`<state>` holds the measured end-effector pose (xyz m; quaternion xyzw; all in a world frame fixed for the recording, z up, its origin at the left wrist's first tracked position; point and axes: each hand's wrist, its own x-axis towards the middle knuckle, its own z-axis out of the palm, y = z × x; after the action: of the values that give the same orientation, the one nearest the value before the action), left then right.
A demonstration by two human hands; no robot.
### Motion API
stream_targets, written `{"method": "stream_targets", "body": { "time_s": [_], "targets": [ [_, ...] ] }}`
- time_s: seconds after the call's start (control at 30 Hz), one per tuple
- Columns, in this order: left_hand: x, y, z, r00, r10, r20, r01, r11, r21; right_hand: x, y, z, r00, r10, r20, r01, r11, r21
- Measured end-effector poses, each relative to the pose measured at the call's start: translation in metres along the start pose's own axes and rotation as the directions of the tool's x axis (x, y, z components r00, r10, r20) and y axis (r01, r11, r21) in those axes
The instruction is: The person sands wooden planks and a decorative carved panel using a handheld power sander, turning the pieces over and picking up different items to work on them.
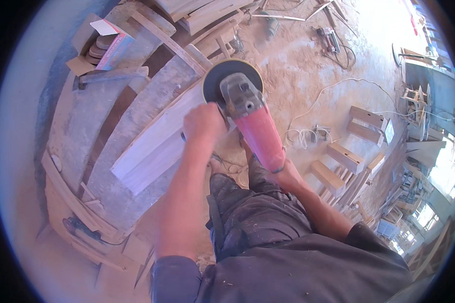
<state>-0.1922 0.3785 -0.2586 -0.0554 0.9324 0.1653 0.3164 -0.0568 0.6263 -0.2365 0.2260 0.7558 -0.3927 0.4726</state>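
Note:
An angle grinder (260,132) with a red body, grey gear head and round dark disc (213,86) with a yellow rim is held up in front of me. My left hand (206,122) is closed beside the gear head, at what seems to be the side handle, which the fingers mostly hide. At the rear end of the red body, my right hand (289,177) is wrapped round the tool. Beneath and left of the grinder lies a pale wooden workpiece (154,151) on the dusty workbench (131,123). Whether the disc touches the wood I cannot tell.
An opened cardboard box (103,48) holding brown discs stands at the bench's far left. Wooden blocks (345,156) lie on the floor to my right, near a coiled white cable (301,137). Another power tool (329,40) with a cord rests farther off. Timber is stacked (205,15) at the back.

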Motion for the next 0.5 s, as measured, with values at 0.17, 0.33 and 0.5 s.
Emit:
{"method": "stream_targets", "body": {
  "time_s": [0.17, 0.33, 0.5],
  "targets": [
    [-0.021, 0.003, 0.01, 0.993, -0.012, 0.121, 0.01, 1.0, 0.021, -0.001, 0.033, 0.006, 0.987, -0.142, -0.077, 0.139, 0.989, -0.043],
    [0.01, -0.001, -0.031, 0.996, -0.051, 0.075, 0.053, 0.998, -0.023, 0.01, -0.029, -0.011, 1.0, 0.007, 0.023, -0.008, 0.999, 0.033],
    [-0.016, -0.015, -0.003, 0.997, -0.069, 0.032, 0.07, 0.997, -0.035, 0.011, 0.006, -0.003, 0.997, -0.068, -0.046, 0.066, 0.997, -0.038]
  ]
}}
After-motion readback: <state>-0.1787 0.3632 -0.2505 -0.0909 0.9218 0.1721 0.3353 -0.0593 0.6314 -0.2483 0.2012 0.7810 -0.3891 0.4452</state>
